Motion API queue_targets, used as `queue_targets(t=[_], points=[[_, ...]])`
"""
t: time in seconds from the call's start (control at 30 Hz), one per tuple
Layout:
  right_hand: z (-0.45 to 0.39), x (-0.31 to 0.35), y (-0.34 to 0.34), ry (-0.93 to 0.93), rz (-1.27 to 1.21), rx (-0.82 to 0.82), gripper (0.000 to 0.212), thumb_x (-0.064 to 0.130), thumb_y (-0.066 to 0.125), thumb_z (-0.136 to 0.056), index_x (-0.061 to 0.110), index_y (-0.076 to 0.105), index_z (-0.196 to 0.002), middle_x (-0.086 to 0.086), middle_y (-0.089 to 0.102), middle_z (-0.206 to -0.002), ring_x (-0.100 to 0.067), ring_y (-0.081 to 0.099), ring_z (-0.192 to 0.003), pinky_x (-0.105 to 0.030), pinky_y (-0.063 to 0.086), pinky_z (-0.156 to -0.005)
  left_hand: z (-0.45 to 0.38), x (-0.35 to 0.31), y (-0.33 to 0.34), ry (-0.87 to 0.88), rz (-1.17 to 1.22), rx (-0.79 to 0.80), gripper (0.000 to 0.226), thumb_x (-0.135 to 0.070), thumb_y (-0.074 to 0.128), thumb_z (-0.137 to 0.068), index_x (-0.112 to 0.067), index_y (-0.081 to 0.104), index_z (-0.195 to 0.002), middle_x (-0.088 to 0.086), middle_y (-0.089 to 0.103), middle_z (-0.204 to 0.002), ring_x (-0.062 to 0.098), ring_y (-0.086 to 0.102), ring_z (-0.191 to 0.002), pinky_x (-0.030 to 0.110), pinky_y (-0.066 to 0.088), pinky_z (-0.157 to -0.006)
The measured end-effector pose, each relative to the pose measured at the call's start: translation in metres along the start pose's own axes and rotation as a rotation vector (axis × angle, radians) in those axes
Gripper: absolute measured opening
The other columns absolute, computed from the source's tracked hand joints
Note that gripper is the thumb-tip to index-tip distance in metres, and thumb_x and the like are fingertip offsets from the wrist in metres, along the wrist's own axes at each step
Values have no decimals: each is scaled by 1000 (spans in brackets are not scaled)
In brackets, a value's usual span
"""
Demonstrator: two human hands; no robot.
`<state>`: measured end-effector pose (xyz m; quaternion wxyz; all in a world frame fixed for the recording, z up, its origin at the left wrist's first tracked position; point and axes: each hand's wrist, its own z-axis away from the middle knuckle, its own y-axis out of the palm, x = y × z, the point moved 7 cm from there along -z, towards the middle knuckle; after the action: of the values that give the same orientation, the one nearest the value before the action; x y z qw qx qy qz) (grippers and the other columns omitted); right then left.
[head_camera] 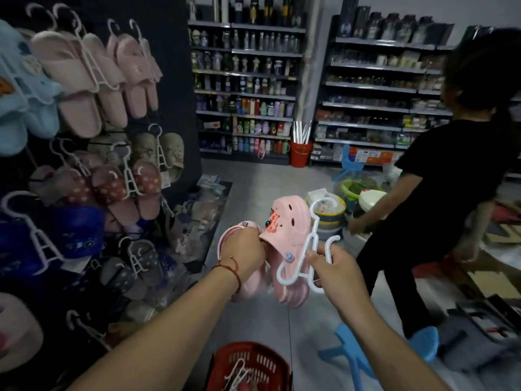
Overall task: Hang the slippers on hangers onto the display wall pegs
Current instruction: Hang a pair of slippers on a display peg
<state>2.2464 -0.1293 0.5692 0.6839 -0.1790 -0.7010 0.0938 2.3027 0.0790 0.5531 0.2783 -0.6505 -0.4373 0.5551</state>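
A pair of pink clogs [284,249] is held at the middle of the view, just below centre, well apart from the display wall [93,153] at nine o'clock. The left hand [244,253] is closed on the heel strap of the near clog, its fingers clamped together on the pink rubber. The right hand [334,266] is wrapped round the lower part of a white hanger [310,249], fingers curled shut on its frame, with the hook standing up at twelve o'clock from the hand. The right-hand clog lies against the hanger; whether it is fully seated on a prong cannot be told.

The step in hand is judged to be the mounting of the pair on the hanger, before any hanging is done. The next move would call for the second clog to be threaded onto the free prong, then for the hook to be carried to nine o'clock and slipped over a free peg among the rows of hung slippers [84,77].

A grey shop floor [253,176] is seen below. A red basket [248,368] with spare white hangers sits at six o'clock, and a blue stool [358,354] at five o'clock. Shelves of bottles [245,88] fill the back at twelve o'clock. A person in black [451,170] is bent over goods at three o'clock.
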Motion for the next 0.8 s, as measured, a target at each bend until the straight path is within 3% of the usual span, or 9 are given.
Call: queue_targets(t=[0.27, 0.5, 0.7, 0.8], points=[[14, -13, 27, -30, 74, 40, 37, 25, 66, -93, 24, 46, -62, 9, 52, -50, -8, 47, -50, -30, 35, -53, 18, 41, 29, -82, -45, 145, 18, -17, 54, -82, -14, 69, -92, 7, 72, -90, 32, 67, -86, 33, 53, -72], [20, -48, 52, 172, -32, 153, 19, 21, 67, -94, 13, 66, -76, 3, 64, -61, -13, 58, -55, -31, 47, -60, 47, 69, 68, -274, -7, 321, 26, -19, 49, -96, -4, 69, -102, 18, 72, -109, 38, 66, -103, 36, 50, -82], [36, -55, 76, 75, 273, 237, 17, 25, 65, -93, 27, 62, -77, 9, 64, -72, -4, 58, -66, -23, 37, -55, 68, 96, 96, -356, -2, 511, 26, -28, 52, -93, -10, 70, -102, 16, 71, -113, 35, 67, -102, 36, 53, -82], [52, -65, 86, 10, 361, 273, 9, 29, 64, -93, 22, 67, -89, 8, 66, -78, -6, 60, -72, -25, 44, -61, 77, 104, 99, -380, -24, 555, 28, -27, 53, -94, -8, 71, -105, 16, 71, -115, 35, 67, -106, 37, 54, -88]])
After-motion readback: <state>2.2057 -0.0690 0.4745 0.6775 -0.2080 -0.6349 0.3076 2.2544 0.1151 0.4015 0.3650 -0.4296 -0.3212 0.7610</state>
